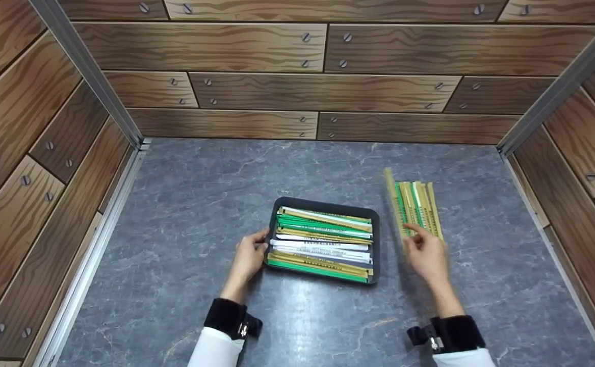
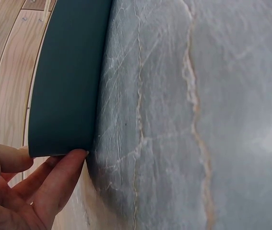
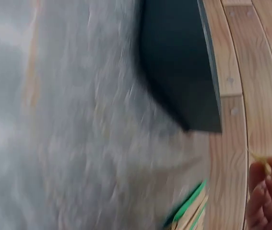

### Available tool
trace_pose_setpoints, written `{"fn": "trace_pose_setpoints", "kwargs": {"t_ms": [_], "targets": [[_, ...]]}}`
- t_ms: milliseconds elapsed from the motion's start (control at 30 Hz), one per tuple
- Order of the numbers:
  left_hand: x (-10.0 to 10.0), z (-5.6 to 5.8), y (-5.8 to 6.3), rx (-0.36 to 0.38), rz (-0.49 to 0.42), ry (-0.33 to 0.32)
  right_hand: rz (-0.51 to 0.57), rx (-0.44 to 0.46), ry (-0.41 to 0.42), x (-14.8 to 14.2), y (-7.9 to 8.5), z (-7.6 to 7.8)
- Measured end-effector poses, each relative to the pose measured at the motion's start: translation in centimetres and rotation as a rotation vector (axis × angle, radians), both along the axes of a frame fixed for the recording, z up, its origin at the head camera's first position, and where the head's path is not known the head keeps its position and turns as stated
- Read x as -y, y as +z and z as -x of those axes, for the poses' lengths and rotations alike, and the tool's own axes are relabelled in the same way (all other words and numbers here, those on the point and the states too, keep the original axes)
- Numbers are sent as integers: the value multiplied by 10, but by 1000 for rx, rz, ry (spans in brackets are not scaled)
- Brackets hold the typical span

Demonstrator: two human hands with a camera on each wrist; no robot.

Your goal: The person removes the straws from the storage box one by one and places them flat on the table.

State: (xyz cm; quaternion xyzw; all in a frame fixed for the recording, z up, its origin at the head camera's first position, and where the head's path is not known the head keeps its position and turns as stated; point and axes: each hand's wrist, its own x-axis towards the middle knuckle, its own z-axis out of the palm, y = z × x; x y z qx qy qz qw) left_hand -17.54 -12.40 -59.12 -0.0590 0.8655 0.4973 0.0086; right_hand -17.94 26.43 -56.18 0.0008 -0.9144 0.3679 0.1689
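A dark shallow tray (image 1: 375, 229) holds several long, narrow printed strips (image 1: 320, 245) in white, green and gold, lying crosswise. My left hand (image 1: 248, 256) grips the tray's left end; in the left wrist view its thumb and fingers (image 2: 61, 179) pinch the corner of the dark wall. To the right of the tray, my right hand (image 1: 428, 256) pinches a gold strip (image 1: 390, 188), blurred and raised over a row of similar strips (image 1: 419, 201). That row lies lengthwise on the table, its near end partly hidden by the hand.
The grey marbled tabletop (image 1: 195, 204) is bounded by wood-patterned panels at the back (image 1: 256, 92) and both sides. Metal rails (image 1: 93, 244) run along the panel corners and the left table edge. A strip of tabletop separates the tray from the row.
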Motion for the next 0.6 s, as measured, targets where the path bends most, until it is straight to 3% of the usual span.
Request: {"fn": "trace_pose_setpoints", "kwargs": {"t_ms": [100, 233, 400, 600], "targets": [[0, 0, 0, 10, 13, 3, -53, 8, -118, -14, -2, 0], [0, 0, 0, 20, 17, 7, -87, 152, -211, -33, -3, 2], [0, 0, 0, 41, 15, 5, -134, 352, -235, -50, -2, 8], [0, 0, 0, 45, 1, 7, -160, 460, -260, -63, -1, 17]]}}
